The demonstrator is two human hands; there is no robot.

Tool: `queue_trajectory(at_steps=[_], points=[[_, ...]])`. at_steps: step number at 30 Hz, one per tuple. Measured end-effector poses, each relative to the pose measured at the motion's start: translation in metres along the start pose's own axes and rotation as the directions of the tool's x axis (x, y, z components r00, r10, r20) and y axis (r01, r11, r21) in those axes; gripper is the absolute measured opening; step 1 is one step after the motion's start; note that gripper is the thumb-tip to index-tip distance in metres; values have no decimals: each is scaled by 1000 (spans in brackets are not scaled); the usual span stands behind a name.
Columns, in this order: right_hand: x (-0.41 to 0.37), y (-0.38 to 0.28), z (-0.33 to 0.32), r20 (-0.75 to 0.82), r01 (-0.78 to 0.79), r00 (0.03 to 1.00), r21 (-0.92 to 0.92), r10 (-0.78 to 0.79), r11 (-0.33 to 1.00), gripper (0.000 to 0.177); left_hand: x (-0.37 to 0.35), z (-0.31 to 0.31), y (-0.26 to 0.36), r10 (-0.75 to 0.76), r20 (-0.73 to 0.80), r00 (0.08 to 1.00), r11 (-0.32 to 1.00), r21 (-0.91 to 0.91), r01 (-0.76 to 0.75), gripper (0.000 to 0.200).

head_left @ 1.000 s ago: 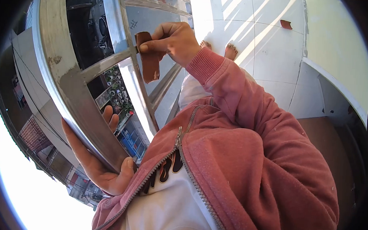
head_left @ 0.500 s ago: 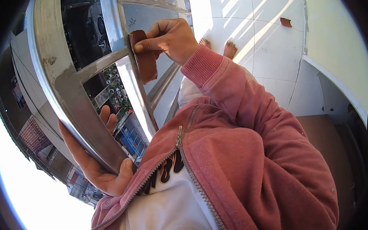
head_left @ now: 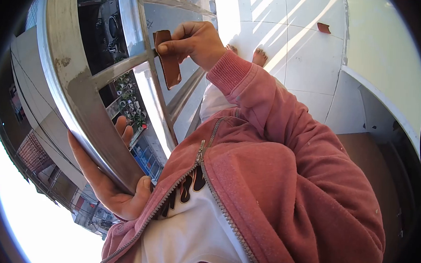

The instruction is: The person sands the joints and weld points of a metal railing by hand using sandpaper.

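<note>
My right hand [head_left: 195, 44] pinches a folded reddish-brown strip of what looks like sandpaper [head_left: 169, 66] between thumb and fingers. The strip hangs beside a narrow upright of the metal railing, close to where a crossbar [head_left: 121, 69] meets it; whether it touches the metal is hard to tell. My left hand [head_left: 111, 188] is wrapped around the broad top rail [head_left: 95, 124] near its lower end, with the thumb on one side and fingers on the other. Grey patches and scuffs mark the rail.
A small reddish-brown piece [head_left: 323, 28] lies on the tiled floor [head_left: 312, 56], near bare feet [head_left: 260, 57]. A pale wall [head_left: 383, 49] stands at the right. Potted plants [head_left: 129, 100] and buildings show beyond the railing.
My right hand has lifted the strip slightly, and the strip sits a little farther from the upright. My left hand keeps its hold. The view has shifted slightly.
</note>
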State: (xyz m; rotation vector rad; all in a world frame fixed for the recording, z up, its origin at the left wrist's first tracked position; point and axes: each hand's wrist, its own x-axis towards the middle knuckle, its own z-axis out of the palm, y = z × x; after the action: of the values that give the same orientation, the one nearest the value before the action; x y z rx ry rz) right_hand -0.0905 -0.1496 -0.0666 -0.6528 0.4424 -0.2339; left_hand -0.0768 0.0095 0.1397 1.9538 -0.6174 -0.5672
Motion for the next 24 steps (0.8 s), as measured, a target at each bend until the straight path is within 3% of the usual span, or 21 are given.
queue_trajectory(at_steps=[2, 3, 4, 7, 9, 10, 12, 14, 16, 18, 19, 22, 24], points=[[6, 1, -15, -172, -101, 981, -31, 94, 994, 22, 3, 3, 2, -44, -30, 999, 998, 40, 45, 102], [2, -7, -8, -72, -44, 996, -1, 44, 999, 20, 2, -1, -5, 3, -9, 1000, 999, 40, -2, 102], [-1, -18, 7, -55, 59, 996, -142, -68, 988, 21, 4, 4, -7, -6, -6, 1000, 999, 36, 7, 102], [1, -6, 1, 6, 16, 1000, 9, -16, 1000, 22, 2, 8, 2, -50, -62, 997, 998, 29, 52, 103], [2, -10, -9, -166, -113, 981, -59, 101, 992, 22, 2, 1, -2, 2, -47, 999, 1000, 14, -1, 103], [2, -12, -2, -85, -81, 993, -21, 79, 996, 22, 3, 2, -4, 15, -12, 1000, 1000, -1, -15, 103], [0, -22, 8, -16, 30, 999, -159, -33, 987, 20, 0, 6, -1, -39, -12, 999, 999, 16, 39, 103], [-3, 1, -6, -83, -44, 996, -121, 34, 992, 20, 2, 10, 3, -47, -61, 997, 999, 25, 48, 104], [6, -19, -2, -133, -67, 990, -115, 51, 991, 19, 4, 1, -4, 22, -30, 999, 1000, 24, -21, 104], [-3, -27, 9, -2, 50, 999, -246, -52, 968, 19, 3, 2, -5, 14, -9, 1000, 999, 34, -14, 103], [0, -22, 7, 13, 34, 999, -167, -32, 985, 18, 2, 7, -1, -24, -45, 999, 998, 54, 26, 102], [6, -11, -6, -117, -59, 992, -77, 50, 995, 20, 2, 3, -3, 18, -13, 1000, 998, 54, -17, 102], [6, -16, -2, -128, -73, 990, -115, 58, 991, 18, 5, 5, -4, 10, -10, 1000, 998, 60, -10, 101]])
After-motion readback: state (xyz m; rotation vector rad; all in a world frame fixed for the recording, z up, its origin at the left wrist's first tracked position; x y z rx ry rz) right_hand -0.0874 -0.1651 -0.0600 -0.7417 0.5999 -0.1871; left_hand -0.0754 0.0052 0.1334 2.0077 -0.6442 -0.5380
